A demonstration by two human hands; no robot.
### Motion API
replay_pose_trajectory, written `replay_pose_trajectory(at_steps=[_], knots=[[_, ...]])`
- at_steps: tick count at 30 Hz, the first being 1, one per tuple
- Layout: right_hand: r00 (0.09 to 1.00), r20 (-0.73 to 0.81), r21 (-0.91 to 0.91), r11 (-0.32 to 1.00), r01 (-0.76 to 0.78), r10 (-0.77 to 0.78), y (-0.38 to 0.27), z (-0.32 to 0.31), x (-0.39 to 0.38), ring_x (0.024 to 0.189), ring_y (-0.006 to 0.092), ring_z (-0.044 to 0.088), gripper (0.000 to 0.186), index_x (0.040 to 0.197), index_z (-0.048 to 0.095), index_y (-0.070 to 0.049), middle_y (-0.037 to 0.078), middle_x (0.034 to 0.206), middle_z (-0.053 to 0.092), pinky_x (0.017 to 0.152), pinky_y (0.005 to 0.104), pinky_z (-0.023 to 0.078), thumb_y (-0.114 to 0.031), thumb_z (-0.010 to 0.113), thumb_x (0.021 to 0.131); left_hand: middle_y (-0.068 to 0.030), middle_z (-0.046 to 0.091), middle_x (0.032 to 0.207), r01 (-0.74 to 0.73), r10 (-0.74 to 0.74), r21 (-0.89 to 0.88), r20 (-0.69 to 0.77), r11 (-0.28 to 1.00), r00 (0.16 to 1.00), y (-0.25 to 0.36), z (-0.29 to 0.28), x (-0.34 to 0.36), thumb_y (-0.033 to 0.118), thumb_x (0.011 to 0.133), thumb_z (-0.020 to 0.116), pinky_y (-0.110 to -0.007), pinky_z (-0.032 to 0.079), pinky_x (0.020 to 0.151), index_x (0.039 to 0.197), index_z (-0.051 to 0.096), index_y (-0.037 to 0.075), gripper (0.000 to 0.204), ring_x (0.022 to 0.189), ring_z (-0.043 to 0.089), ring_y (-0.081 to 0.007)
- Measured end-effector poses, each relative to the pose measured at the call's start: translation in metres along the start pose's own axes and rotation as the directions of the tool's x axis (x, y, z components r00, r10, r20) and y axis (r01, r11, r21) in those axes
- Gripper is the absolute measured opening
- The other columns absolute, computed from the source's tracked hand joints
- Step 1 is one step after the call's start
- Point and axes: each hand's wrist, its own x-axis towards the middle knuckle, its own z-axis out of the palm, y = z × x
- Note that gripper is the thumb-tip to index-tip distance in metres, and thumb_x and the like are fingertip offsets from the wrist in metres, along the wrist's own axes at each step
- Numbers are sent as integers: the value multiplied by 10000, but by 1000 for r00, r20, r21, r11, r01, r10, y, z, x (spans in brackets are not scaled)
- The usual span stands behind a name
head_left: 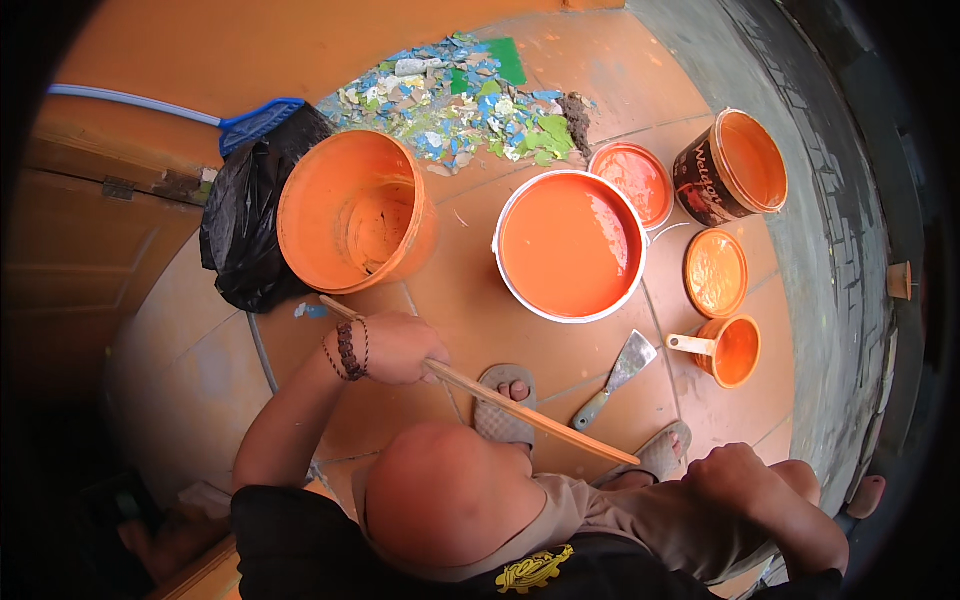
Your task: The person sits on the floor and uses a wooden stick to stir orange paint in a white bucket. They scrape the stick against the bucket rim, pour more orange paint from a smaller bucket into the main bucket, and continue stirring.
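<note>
My left hand (395,348) grips a long wooden stick (500,395), which slopes down to the right with an orange-stained end near my right sandal (665,450). Curled by my right knee is my right hand (730,475); whatever it holds, if anything, is hidden. In front of me stand an empty-looking orange bucket (350,200) and a white-rimmed bucket of orange paint (565,240). A scraper (625,365) lies beside a small orange container with a white handle (735,350).
A paint tub (730,165), two orange-coated lids (630,180) (715,270) and paint flakes (450,105) occupy the tiled floor. A black plastic bag (240,230) and blue plastic implement (255,125) sit by the orange wall and door (100,230). Grey concrete (830,300) borders the right.
</note>
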Motion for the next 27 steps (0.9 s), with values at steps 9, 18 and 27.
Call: replay_pose_trajectory(at_steps=[9,18,27], knots=[[901,-87,736,582,346,-425,-65,20,-6,1017,357,622,481,1352,480,-76,232,1080,636,901,417,490,-365,525,970,-135,687,865,457,-491,-497,70,738,868,-104,142,-35,215,805,716,-392,502,732,979,700,39,249,785,645,-256],[906,-421,618,719,317,-38,-52,-44,-8,739,268,709,294,1150,638,-35,152,809,708,679,342,552,-173,650,891,-167,676,812,553,-716,-659,32,509,698,-101,267,-20,393,828,698,-374,503,737,919,696,-7,410,777,650,-266],[929,-371,647,722,244,18,-57,-50,18,627,173,668,179,933,687,-10,98,725,698,599,304,528,-167,706,851,-114,587,1018,-701,-944,-704,-298,115,145,-116,109,-15,513,927,525,-529,486,839,1100,563,57,489,962,573,-253]])
